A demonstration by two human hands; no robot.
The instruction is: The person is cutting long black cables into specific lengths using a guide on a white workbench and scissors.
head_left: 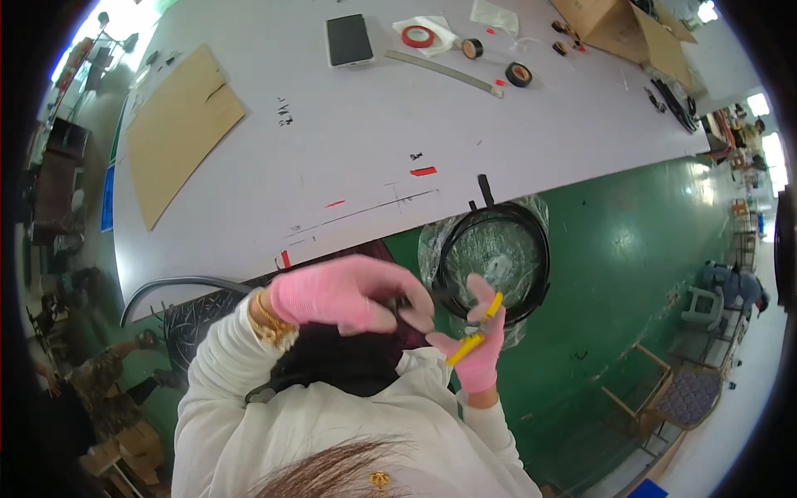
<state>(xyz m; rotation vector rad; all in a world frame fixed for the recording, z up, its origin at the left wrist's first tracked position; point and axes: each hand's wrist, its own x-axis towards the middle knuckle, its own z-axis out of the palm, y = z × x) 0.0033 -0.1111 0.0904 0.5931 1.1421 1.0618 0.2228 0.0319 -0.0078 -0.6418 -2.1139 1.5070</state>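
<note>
My left hand (349, 292), in a pink glove, is curled in front of my body. Its thumb and fingers come together around something small and dark that I cannot make out. To its right, my right hand (481, 357), gloved the same way, grips a small hand tool with yellow handles (470, 345). The glove covers part of the tool, so its exact kind is unclear. A gap separates the two hands. Just beyond the right hand hangs or lies a coil of black cable (543, 249) with clear plastic wrap around it.
Ahead stands a white table (332, 166) with a brown cardboard sheet (183, 137), a black-topped box (349, 40), a steel ruler (444, 71), tape rolls (519, 75) and an opened carton (610, 33). Grey tubing (183, 282) arches at the left corner. Chairs (685, 397) stand right on green floor.
</note>
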